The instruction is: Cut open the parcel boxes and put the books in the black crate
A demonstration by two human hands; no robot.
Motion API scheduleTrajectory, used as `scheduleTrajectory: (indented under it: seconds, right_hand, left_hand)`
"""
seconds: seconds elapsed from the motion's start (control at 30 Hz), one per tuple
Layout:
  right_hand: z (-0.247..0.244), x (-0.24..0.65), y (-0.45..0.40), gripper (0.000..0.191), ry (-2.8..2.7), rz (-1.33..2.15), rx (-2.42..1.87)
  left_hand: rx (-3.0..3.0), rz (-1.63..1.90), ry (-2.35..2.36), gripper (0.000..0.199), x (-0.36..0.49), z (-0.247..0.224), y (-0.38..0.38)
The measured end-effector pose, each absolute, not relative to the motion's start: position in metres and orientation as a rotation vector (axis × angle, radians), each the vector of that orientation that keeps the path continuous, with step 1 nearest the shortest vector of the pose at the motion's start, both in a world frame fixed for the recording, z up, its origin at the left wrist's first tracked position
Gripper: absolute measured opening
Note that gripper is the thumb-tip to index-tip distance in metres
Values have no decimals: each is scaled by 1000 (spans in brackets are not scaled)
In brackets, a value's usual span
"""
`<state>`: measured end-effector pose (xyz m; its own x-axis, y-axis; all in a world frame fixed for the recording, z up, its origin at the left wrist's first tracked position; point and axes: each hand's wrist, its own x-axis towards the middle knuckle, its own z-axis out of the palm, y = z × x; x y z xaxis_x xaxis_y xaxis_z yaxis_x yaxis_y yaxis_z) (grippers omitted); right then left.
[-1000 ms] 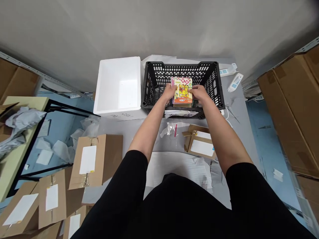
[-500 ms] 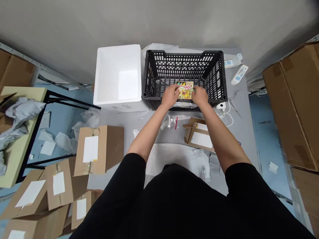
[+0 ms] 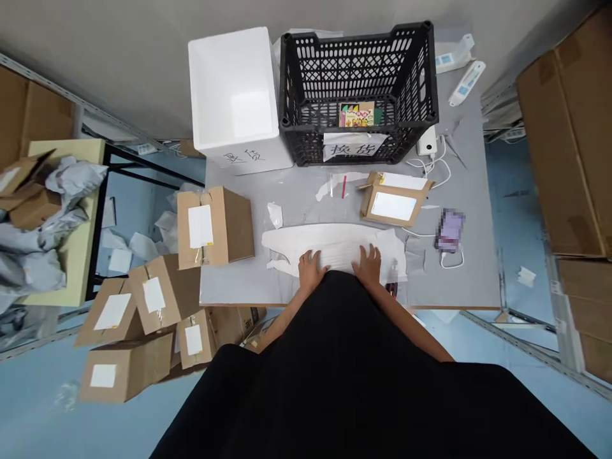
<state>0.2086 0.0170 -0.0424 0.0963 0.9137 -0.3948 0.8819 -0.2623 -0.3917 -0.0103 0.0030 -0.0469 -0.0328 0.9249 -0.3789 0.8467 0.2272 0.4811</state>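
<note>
My left hand (image 3: 312, 271) rests on a crumpled white sheet (image 3: 329, 239) near the front edge of the table, its fingers apart. To its right, on the same sheet, lies my right hand (image 3: 368, 262), also with fingers spread and nothing held. Just beside the right hand is a small dark and red item (image 3: 391, 289), partly under clear plastic; I cannot make out its kind. Further back, the colourful printed cards or booklets (image 3: 359, 118) lie inside the black plastic crate (image 3: 306, 129), away from both hands.
A white foam box (image 3: 239, 145) stands left of the crate. On the grey table (image 3: 287, 197) are a closed carton (image 3: 238, 226), a small opened carton (image 3: 415, 201), a purple phone (image 3: 449, 229) and white cables (image 3: 437, 167). Several cartons (image 3: 124, 370) are stacked at lower left.
Both hands have let go of the printed cards, which now lie in the crate. They have come back toward my body onto the white sheet. The view has shifted downward.
</note>
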Motion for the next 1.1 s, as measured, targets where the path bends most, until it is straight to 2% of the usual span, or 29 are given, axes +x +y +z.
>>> scheduleTrajectory:
  seconds: [0.07, 0.13, 0.3, 0.47, 0.6, 0.77, 0.93, 1.1]
  right_hand:
    - [-49, 214, -1, 73, -1793, 913, -2407]
    - [-52, 218, -7, 75, -1754, 957, -2439]
    - [-54, 216, -6, 59, -1606, 988, -2340]
    - [-56, 205, -4, 31, -1224, 1346, -2155]
    - [-49, 202, 8, 28, -1165, 1352, -2031]
    - [-21, 223, 49, 49, -1284, 1099, -1878]
    - [20, 261, 120, 48, -1565, 636, -1979]
    - [50, 313, 206, 48, -1726, 326, -2094]
  left_hand:
    - [1628, 84, 1849, 74, -11, -50, -11]
    - [1606, 41, 1819, 73, -11, -53, -18]
    - [1323, 159, 1788, 52, -3, -58, -23]
    - [1022, 431, 1667, 23, 28, -56, -16]
    - [1029, 562, 1514, 24, 58, -50, -2]
    - [1086, 694, 1334, 38, 95, -35, 30]
    - [1226, 743, 1216, 41, 118, -15, 62]
    - [1244, 675, 1395, 34, 103, -27, 68]
